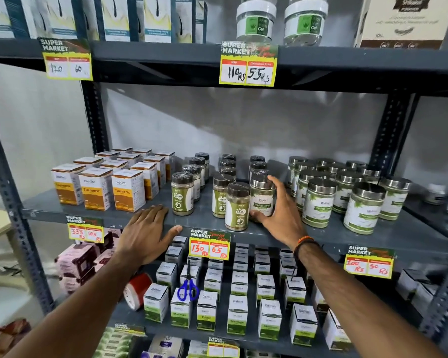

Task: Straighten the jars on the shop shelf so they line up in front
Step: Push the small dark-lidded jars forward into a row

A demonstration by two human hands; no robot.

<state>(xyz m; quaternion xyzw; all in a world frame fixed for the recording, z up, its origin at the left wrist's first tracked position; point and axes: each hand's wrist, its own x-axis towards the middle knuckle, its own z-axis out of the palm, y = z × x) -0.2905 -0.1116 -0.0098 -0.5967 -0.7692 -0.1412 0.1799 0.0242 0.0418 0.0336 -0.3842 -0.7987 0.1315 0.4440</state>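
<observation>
Here, right hand (279, 210) wrapped around a steel-lidded jar (262, 196) at centre frame, thumb beneath, fingers curled behind. Left hand (148, 228) flat and open on the shelf edge (109, 215), holding nothing, just left of the brown-lidded jars (183, 193).

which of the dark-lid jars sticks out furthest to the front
The Gaska jar just left of the right hand. It stands nearest the shelf edge, ahead of the other two front dark-lid jars.
</observation>
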